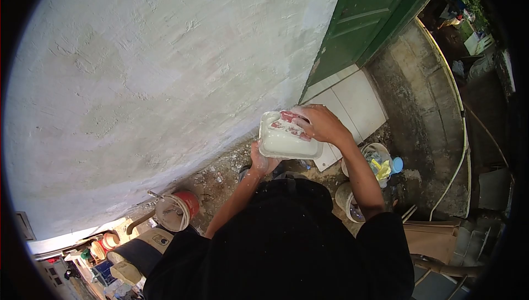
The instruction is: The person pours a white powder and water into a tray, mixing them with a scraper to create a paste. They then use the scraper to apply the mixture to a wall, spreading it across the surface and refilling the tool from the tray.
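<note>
My left hand (263,161) grips a white plastic tub (264,141) from beneath its near left corner, its fingers mostly hidden under it. The tub is held out in front of my body, close to the wall, with smooth white paint (286,144) inside. At its far right side, my right hand (326,123) is closed on a red sponge-like pad (289,116) smeared with white. The pad lies over the paint. White smears also show on the fingers of my right hand.
A patchy white-painted wall (165,68) rises at left, meeting a green door (366,16) and pale floor tiles (352,101). A red bucket (190,203) stands at lower left. More buckets (347,195) stand at right, beside a low concrete wall (419,90).
</note>
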The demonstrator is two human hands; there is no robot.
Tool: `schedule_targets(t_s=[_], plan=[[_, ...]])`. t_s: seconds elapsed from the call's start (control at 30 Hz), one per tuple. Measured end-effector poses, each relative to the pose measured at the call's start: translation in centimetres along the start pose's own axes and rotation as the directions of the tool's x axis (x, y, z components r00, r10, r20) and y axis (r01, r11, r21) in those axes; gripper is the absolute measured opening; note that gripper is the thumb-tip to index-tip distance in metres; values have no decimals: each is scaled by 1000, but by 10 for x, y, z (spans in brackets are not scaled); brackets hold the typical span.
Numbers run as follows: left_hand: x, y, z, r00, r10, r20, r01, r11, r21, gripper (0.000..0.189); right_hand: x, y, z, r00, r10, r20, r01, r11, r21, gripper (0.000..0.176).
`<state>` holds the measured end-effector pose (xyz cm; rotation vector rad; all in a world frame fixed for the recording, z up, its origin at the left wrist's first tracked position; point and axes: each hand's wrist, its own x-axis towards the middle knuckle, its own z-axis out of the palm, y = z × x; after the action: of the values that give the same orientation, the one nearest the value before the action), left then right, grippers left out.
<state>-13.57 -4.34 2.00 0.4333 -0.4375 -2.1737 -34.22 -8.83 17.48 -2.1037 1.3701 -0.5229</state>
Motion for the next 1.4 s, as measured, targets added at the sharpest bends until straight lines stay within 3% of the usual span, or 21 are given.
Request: schedule_targets(t_s=[0.17,0.47,0.57,0.87,0.97,1.4], plan=[[4,3,9,1000,6,-5,-6,1000,6,82,2,3,3,990,42,137,-37,999,-40,28],[10,-1,3,1000,-12,19,13,999,-30,80,10,7,-1,954,-32,300,21,999,41,29],[10,-1,3,999,-34,15,35,998,-57,81,15,23,3,947,-147,284,111,984,140,27],[7,-2,8,1000,-26,-7,26,999,-19,82,25,28,-10,893,-115,435,-72,918,391,29],[6,-5,5,999,-16,-32,16,1000,-7,82,28,33,-7,897,-173,406,6,925,379,26],[6,-6,16,999,-23,-40,23,1000,12,82,31,39,-8,892,-163,422,-39,902,431,23]])
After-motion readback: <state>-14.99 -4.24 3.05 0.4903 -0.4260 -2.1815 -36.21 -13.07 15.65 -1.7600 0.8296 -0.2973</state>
